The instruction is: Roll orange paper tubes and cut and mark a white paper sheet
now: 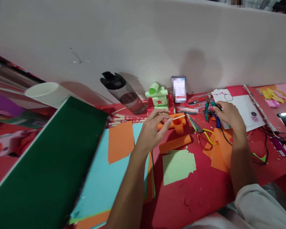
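Observation:
My left hand (154, 128) pinches a thin pale stick (179, 117) between thumb and fingers, its tip pointing right. Behind that stick are orange paper rolls (178, 127). My right hand (228, 114) is closed on the handle of teal-handled pliers (207, 109), whose jaws point up and away. Just below the pliers lies a dark blue tool (218, 122) with a black cable. Scissors (202, 132) with red and yellow handles rest between my hands. Nearer me are another orange roll (175, 144) and a torn light green sheet (178, 167).
At the left stand a dark green board (52, 159) and a white cup (46, 92). Against the wall are a water bottle (126, 93), a green and red paper model (159, 99) and a phone (179, 89). Blue paper (102, 184) lies left; orange sheets (220, 152) lie right.

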The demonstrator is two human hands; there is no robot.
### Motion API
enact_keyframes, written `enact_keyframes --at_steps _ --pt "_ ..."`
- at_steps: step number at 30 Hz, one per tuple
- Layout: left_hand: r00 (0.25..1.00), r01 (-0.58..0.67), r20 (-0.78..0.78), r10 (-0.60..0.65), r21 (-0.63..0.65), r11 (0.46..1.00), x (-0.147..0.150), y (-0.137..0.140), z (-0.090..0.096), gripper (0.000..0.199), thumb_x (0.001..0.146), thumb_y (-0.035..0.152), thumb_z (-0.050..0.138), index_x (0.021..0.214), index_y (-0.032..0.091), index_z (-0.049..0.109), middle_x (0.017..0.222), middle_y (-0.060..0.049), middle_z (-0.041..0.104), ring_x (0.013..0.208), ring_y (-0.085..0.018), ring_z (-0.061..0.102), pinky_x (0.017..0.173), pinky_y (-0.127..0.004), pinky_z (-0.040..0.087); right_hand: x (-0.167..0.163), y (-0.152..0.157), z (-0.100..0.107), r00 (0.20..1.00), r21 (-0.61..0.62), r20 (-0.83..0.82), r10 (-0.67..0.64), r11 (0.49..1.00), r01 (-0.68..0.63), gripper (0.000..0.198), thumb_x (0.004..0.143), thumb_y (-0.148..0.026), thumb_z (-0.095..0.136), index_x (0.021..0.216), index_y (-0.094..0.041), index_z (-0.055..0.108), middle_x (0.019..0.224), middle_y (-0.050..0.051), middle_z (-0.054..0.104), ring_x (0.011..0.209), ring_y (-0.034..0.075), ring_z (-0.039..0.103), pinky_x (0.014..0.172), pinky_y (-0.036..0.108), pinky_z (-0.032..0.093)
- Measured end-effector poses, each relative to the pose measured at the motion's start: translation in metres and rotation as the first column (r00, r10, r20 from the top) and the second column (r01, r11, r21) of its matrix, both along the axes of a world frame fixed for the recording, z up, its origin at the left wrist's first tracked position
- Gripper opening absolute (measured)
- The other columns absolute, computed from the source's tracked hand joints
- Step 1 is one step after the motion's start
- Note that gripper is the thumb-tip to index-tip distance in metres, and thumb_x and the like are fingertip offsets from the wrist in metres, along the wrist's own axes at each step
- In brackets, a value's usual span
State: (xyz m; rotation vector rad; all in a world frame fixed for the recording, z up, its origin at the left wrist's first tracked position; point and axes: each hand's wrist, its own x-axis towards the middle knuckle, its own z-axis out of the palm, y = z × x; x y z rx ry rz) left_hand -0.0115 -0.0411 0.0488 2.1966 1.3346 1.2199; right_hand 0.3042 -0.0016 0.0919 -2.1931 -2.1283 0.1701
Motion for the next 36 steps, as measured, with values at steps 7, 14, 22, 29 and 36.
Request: enact_keyframes --at_steps 7,14,22,29,36 --pt "1.000 0.011 0.014 -0.012 0.012 1.000 0.000 0.000 0.000 0.019 0.104 0.031 0.058 0.094 0.022 0.071 0.113 -0.008 0.070 0.097 -0.021 0.069 0.086 -0.034 0.059 0.008 0.005 -0.017 0.996 -0.204 0.053 0.072 0.977 -0.060 0.028 0.105 -0.040 0.049 0.111 -0.021 0.068 0.109 0.010 0.077 0.088 0.024 0.067 0.065 0.030 0.033" --pt "1.000 0.016 0.026 -0.016 0.019 1.000 0.000 0.000 0.001 0.017 0.104 0.030 0.059 0.093 0.022 0.069 0.110 -0.008 0.070 0.104 -0.022 0.069 0.087 -0.035 0.059 0.021 0.019 -0.035 0.942 -0.171 -0.275 0.194 0.954 -0.246 0.026 0.102 -0.044 0.052 0.088 -0.022 0.055 0.085 0.001 0.064 0.076 0.017 0.055 0.069 0.028 0.038" --pt "0.999 0.022 0.022 -0.023 0.061 0.998 -0.002 0.001 -0.001 0.017 0.105 0.028 0.058 0.094 0.021 0.070 0.110 -0.008 0.070 0.103 -0.021 0.070 0.088 -0.034 0.058 0.018 0.020 -0.046 0.723 -0.287 -0.665 0.189 0.828 -0.481 0.036 0.091 -0.058 0.065 0.092 -0.022 0.058 0.090 0.000 0.060 0.078 0.017 0.053 0.071 0.029 0.041" --pt "0.999 0.024 0.044 -0.027 0.061 0.998 -0.001 0.003 -0.003 0.012 0.104 0.030 0.063 0.101 0.022 0.072 0.108 -0.006 0.069 0.088 -0.017 0.066 0.082 -0.032 0.057 0.021 0.016 -0.045 0.663 -0.176 -0.736 0.136 0.907 -0.381 0.043 0.093 -0.064 0.064 0.097 -0.021 0.066 0.102 0.004 0.070 0.095 0.022 0.063 0.086 0.034 0.049" --pt "0.998 0.033 0.057 -0.037 0.063 0.997 0.002 0.003 -0.003 0.008 0.102 0.028 0.067 0.101 0.022 0.072 0.092 -0.004 0.066 0.079 -0.017 0.062 0.075 -0.029 0.053 0.017 0.016 -0.044 0.132 0.106 -0.983 0.125 0.984 -0.142 0.060 0.077 -0.073 0.080 0.115 -0.028 0.067 0.131 0.007 0.073 0.123 0.028 0.069 0.105 0.044 0.055"
